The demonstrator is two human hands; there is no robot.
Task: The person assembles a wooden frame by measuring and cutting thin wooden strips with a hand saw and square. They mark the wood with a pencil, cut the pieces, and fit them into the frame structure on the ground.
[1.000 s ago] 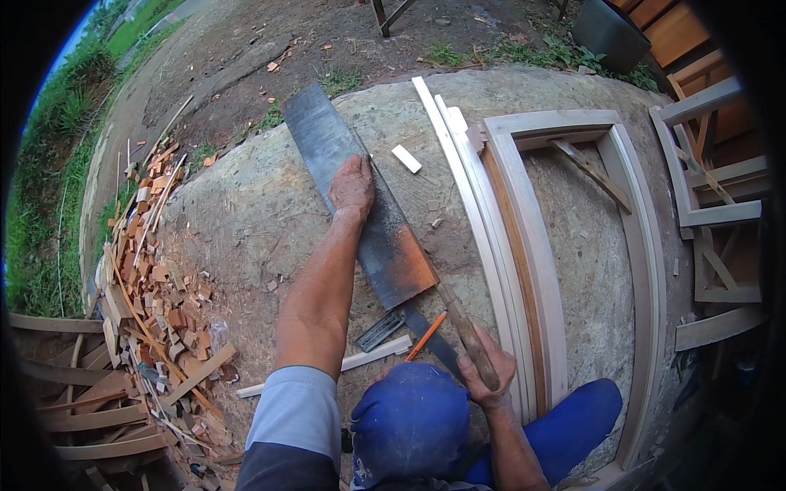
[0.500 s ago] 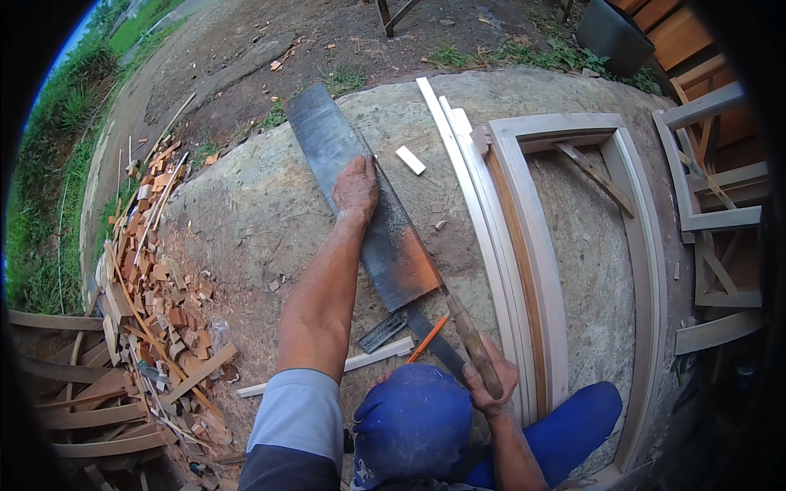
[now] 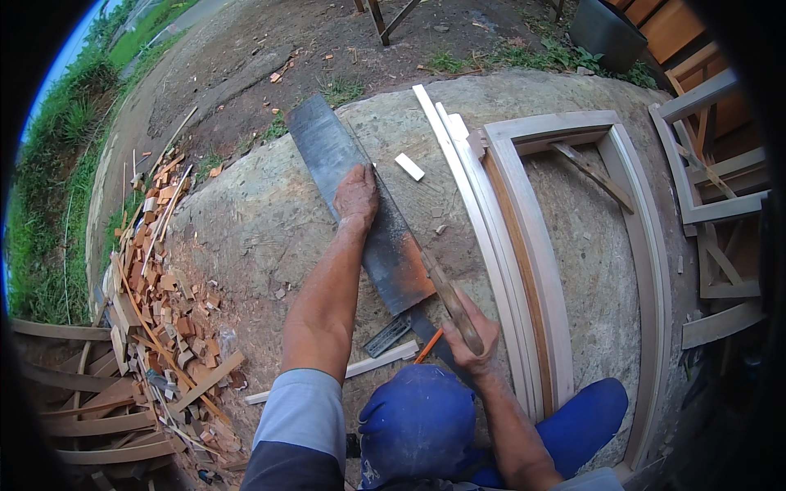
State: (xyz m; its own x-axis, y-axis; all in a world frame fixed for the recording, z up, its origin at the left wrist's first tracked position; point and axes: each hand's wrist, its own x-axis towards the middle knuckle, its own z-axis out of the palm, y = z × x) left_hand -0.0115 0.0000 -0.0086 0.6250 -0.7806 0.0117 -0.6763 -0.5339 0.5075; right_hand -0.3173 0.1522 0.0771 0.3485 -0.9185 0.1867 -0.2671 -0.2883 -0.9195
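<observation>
My left hand (image 3: 357, 195) lies over a long, wide dark grey plate (image 3: 318, 139), its fingers closed at the plate's right edge. Near its lower end the plate has an orange patch. My right hand (image 3: 476, 337) is wrapped round the wooden handle (image 3: 449, 296) of a long tool. This tool lies along the plate's right edge; its far part is thin and hard to make out. Below the plate are a dark block (image 3: 387, 336), an orange pencil (image 3: 428, 346), a flat dark strip (image 3: 424, 326) and a pale wood strip (image 3: 381, 361).
Wood offcuts (image 3: 176, 315) are heaped at the left. Long pale battens (image 3: 479, 217) and a wooden frame (image 3: 550, 254) lie on the right. A small white block (image 3: 409, 167) sits beside the plate. My blue-clad knees (image 3: 417, 421) are close below.
My right hand has pushed the wooden handle forward and to the left along the plate's edge. My left hand keeps its place on the plate. The view has shifted slightly.
</observation>
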